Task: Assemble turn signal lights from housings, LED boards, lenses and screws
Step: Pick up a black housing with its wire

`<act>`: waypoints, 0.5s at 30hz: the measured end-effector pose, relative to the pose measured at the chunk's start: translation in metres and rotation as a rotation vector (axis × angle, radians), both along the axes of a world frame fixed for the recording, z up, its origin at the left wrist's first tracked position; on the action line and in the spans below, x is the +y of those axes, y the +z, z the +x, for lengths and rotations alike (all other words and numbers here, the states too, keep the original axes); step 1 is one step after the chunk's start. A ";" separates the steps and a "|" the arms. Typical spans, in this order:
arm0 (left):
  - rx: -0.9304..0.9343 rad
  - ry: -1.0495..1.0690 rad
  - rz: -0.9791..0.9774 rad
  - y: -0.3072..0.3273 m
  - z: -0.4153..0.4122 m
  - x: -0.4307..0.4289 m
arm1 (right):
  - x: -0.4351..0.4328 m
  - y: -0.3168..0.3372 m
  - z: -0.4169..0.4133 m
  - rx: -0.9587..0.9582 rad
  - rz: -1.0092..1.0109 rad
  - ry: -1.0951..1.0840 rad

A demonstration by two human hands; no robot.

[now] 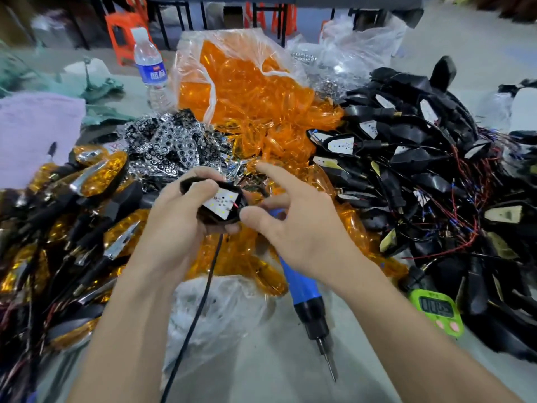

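Observation:
My left hand (177, 219) grips a black housing (213, 212) with a white LED board (222, 203) seated in it, face up, over the middle of the table. My right hand (293, 225) hovers just right of the housing, fingers spread and holding nothing, thumb close to the housing's edge. A blue electric screwdriver (305, 292) lies under my right wrist, bit pointing toward me. Orange lenses (261, 91) spill from a clear bag behind my hands. Silver reflector pieces (165, 146) lie to the left of them.
Black housings with boards and wires (421, 170) are heaped on the right. Finished orange lights (72, 213) pile up on the left. A water bottle (151, 71) stands at the back. A green timer (436, 309) sits at right front. A clear bag (218, 309) lies under my forearms.

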State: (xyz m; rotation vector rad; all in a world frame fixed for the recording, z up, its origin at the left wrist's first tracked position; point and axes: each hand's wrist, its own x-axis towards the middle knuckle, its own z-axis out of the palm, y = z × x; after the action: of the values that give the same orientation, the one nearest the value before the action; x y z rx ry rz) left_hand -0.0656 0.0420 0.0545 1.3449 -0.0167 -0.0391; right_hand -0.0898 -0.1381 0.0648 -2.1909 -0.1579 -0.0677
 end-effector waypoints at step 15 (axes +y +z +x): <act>-0.016 -0.074 0.059 -0.036 -0.013 -0.011 | 0.019 -0.017 -0.014 -0.077 0.073 -0.253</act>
State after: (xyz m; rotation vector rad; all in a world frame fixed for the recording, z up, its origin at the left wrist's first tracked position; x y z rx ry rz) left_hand -0.0790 0.0312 0.0185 1.4034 -0.0789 -0.0921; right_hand -0.1043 -0.1194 0.0479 -2.1262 0.0784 -0.2953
